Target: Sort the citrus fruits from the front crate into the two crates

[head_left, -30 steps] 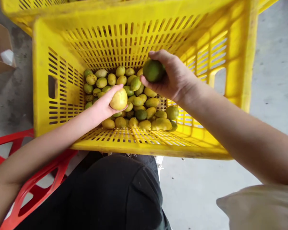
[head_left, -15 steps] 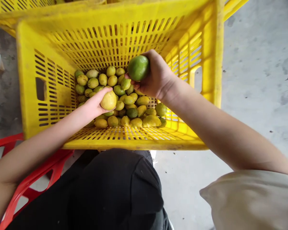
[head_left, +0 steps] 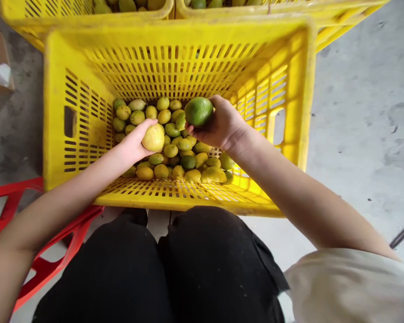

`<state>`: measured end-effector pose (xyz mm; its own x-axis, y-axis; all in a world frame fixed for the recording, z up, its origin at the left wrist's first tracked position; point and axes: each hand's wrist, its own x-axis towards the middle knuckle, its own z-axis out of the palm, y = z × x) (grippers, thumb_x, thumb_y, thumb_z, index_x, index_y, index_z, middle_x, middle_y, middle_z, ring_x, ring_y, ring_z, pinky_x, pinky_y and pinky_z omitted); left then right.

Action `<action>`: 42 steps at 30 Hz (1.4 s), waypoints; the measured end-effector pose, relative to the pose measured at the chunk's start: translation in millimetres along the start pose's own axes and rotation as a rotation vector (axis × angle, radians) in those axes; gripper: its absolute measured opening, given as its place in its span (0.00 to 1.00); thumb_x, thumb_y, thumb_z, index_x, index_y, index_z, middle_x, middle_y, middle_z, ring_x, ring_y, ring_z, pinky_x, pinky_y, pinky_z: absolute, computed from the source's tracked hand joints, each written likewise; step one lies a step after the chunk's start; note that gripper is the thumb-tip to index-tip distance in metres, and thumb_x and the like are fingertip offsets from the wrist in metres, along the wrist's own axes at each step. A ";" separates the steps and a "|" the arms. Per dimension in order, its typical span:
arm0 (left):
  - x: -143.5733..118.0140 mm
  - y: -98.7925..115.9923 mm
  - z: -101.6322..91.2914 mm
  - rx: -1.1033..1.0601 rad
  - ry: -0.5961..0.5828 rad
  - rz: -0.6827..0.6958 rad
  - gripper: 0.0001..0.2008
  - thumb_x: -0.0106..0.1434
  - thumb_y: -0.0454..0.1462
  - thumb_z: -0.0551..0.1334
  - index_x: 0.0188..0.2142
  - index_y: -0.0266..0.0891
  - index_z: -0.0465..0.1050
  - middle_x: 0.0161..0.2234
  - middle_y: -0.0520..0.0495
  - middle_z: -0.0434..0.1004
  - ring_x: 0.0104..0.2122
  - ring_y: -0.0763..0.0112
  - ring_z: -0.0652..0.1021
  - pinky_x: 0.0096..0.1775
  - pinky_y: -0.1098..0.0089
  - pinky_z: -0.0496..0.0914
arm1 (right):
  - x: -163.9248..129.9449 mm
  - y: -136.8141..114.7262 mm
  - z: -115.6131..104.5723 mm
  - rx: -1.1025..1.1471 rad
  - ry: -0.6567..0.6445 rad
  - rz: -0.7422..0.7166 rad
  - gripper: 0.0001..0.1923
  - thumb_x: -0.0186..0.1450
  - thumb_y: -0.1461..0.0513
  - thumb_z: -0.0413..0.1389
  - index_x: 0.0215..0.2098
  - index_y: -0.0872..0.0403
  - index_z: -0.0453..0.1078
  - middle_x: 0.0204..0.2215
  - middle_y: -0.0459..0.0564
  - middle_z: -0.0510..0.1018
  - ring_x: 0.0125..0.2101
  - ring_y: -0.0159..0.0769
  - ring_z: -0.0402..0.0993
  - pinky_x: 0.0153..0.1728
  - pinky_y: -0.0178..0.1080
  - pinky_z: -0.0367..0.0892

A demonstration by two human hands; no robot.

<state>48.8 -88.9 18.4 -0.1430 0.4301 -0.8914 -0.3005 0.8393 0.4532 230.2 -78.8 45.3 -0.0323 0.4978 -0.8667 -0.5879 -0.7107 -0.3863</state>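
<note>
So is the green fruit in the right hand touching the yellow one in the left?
Apart. The head view shows the green fruit in the right hand and the yellow fruit in the left hand, with heaped fruit visible between them.

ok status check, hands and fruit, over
Left hand holds round yellow fruit. Right hand holds round green fruit. Both over slotted yellow plastic crate. Nothing between them.

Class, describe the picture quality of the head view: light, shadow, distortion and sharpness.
Head view: soft, even daylight with no glare; faint shade inside the slotted yellow plastic crate; wide-angle lens bows its rim and stretches the forearms; round green fruit in the right hand and yellow fruit in the left hand look sharp.
</note>
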 end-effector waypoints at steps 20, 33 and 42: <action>10.8 -6.3 -0.5 -0.261 -0.059 -0.185 0.14 0.74 0.48 0.69 0.54 0.48 0.78 0.37 0.45 0.82 0.30 0.59 0.84 0.33 0.64 0.82 | -8.6 0.0 -1.4 -0.121 -0.091 -0.031 0.12 0.80 0.58 0.47 0.41 0.50 0.68 0.30 0.47 0.74 0.30 0.35 0.74 0.25 0.32 0.72; 7.9 -13.6 3.3 -0.172 -0.103 -0.148 0.15 0.72 0.42 0.70 0.56 0.47 0.76 0.35 0.46 0.82 0.30 0.59 0.83 0.32 0.63 0.84 | -11.0 3.5 -7.5 -0.155 -0.097 -0.159 0.09 0.77 0.61 0.58 0.37 0.49 0.68 0.29 0.42 0.73 0.29 0.32 0.73 0.31 0.33 0.75; 1.9 -17.9 7.6 -0.141 -0.133 -0.030 0.23 0.67 0.39 0.76 0.58 0.44 0.76 0.37 0.46 0.82 0.33 0.61 0.84 0.37 0.67 0.83 | -0.7 12.3 -14.7 -0.188 0.037 -0.049 0.15 0.80 0.57 0.47 0.36 0.50 0.66 0.28 0.44 0.75 0.32 0.30 0.78 0.26 0.28 0.68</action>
<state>61.1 -100.5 8.7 -0.0093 0.4539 -0.8910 -0.4328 0.8014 0.4127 234.9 -95.2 36.6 0.0246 0.5183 -0.8549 -0.4269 -0.7678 -0.4777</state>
